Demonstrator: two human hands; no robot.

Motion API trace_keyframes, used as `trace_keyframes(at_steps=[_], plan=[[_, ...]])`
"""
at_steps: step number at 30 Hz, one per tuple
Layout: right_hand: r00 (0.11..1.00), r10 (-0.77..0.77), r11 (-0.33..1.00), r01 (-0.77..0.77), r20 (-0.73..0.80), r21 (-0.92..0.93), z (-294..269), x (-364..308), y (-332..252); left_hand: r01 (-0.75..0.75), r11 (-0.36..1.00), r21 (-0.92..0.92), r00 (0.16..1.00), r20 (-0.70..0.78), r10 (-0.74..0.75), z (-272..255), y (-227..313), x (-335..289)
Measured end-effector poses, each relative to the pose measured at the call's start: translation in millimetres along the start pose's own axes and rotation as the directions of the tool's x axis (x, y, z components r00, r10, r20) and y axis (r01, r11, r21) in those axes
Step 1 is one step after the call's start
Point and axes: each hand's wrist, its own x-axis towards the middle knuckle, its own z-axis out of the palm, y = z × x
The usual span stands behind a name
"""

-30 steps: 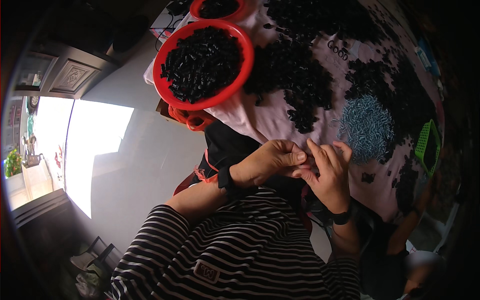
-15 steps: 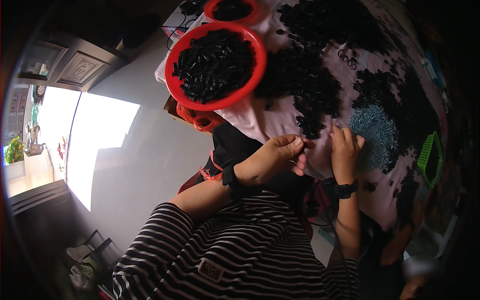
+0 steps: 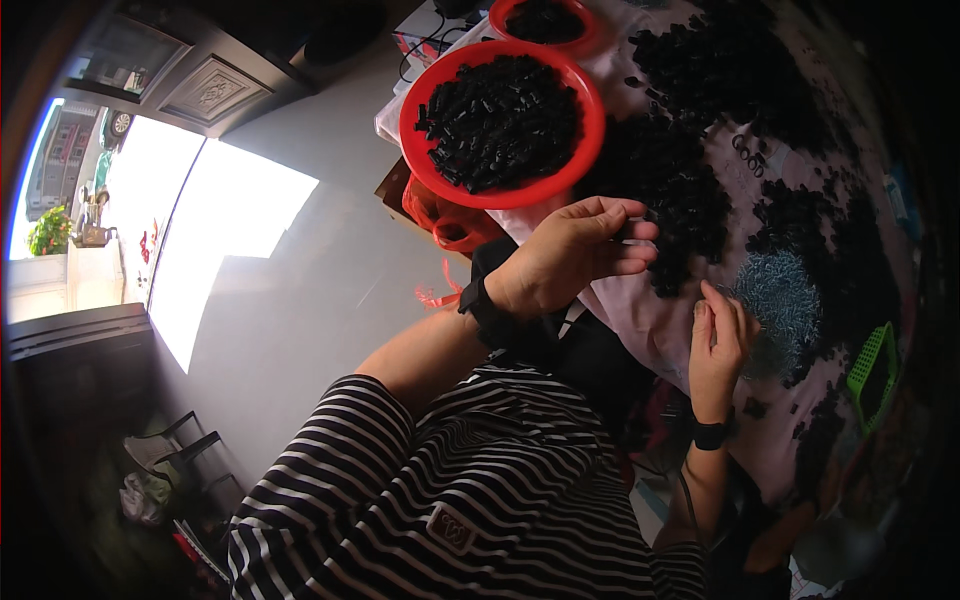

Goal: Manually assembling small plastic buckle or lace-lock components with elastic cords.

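My left hand [image 3: 575, 250] is raised just below the large red bowl [image 3: 597, 150], beside the near end of the heap of black plastic parts [image 3: 675, 190]. Its thumb lies against the index finger and the other fingers curl loosely. Anything in that pinch is too small to make out. Small black pieces [image 3: 505, 120] fill the bowl. My right hand [image 3: 722, 350] is at the left edge of a pile of small blue-grey screw-like pieces [image 3: 778, 305]. Thumb and index finger are drawn together there, and what they hold, if anything, cannot be made out.
A pale pink cloth [image 3: 640, 310] covers the table under the heaps. Behind the large bowl stands a smaller red bowl [image 3: 585, 30]. A green perforated basket [image 3: 873, 378] is at the right. Red-orange bags [image 3: 440, 215] hang by the table's left edge, and a chair [image 3: 180, 440] stands lower left.
My left hand has moved up toward the large bowl and its fingers have loosened somewhat. My right hand has turned, its thumb now showing by the screw-like pieces. The whole view has shifted.
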Motion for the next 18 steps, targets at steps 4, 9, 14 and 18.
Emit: trace_keyframes(at_steps=[4,9,14,18], plan=[[0.993,-0.113,0.993,0.113,0.022,0.020,-15.8,8.0,-45.4,0.113,0.956,0.269,0.993,-0.005,-0.116,23.6,-17.9,-10.4],[0.977,-0.211,0.973,0.210,-0.004,-0.100,-17.7,17.1,-59.1,0.168,0.919,0.357,0.977,0.064,-0.203,27.3,-29.5,-13.3],[0.981,-0.192,0.973,0.193,0.023,-0.130,-18.8,11.1,-59.0,0.183,0.924,0.335,0.967,0.107,-0.230,27.6,-34.9,-13.9],[0.980,-0.197,0.974,0.199,0.023,-0.106,-19.2,11.4,-57.9,0.322,0.899,0.297,0.939,0.019,-0.342,31.6,-30.4,-18.1]])
